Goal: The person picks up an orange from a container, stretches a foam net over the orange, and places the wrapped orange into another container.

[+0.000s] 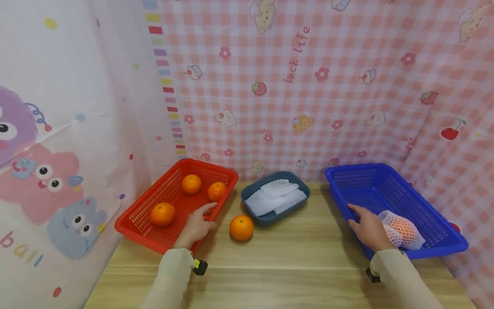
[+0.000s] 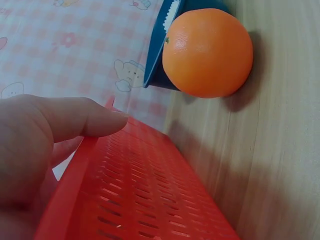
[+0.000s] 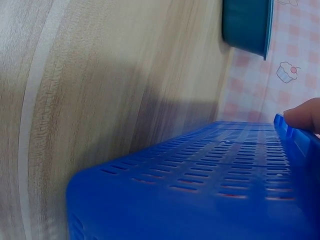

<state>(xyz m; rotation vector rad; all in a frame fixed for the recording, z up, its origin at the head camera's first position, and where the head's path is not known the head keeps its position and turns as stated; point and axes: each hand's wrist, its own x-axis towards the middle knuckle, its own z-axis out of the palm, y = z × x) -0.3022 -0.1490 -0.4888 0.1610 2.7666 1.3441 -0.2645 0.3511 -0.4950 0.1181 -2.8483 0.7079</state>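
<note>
My left hand [image 1: 197, 225] grips the near right rim of a red basket [image 1: 140, 201], thumb over the rim, fingers on the inner side. Three bare oranges [image 1: 162, 214] lie in that basket. Another orange [image 1: 241, 228] sits on the table, just right of my left hand. My right hand [image 1: 368, 227] holds the left rim of a blue basket [image 1: 432, 206], fingertips at the edge; the right wrist view shows only one digit on this rim. Beside the right hand, inside the blue basket, lies an orange fruit in white foam netting [image 1: 405, 231].
A dark teal tray [image 1: 266, 221] with white foam nets [image 1: 278, 197] stands between the baskets, close behind the loose orange. The wooden table [image 1: 293, 268] meets a pink checked cloth [image 1: 270, 107] at the back. A white patterned cloth [image 1: 96, 141] hangs at left.
</note>
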